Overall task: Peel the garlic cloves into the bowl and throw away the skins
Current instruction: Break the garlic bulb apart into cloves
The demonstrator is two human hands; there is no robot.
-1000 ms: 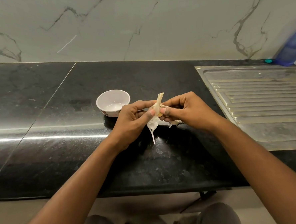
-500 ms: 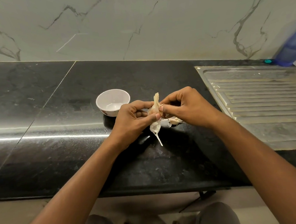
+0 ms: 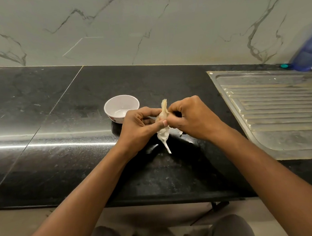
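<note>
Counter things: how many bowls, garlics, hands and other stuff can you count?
Bowls: 1, the white bowl
Garlic: 1, the garlic pinched by both hands
Hands: 2, left hand and right hand
Steel draining boards: 1, the draining board
Blue containers: 1, the blue container, blurry at the edge
Total: 6

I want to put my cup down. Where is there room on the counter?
Left of the bowl, the black counter is bare. The strip between the right hand and the drainboard is free too. Crowded: bowl, left hand and garlic together.
</note>
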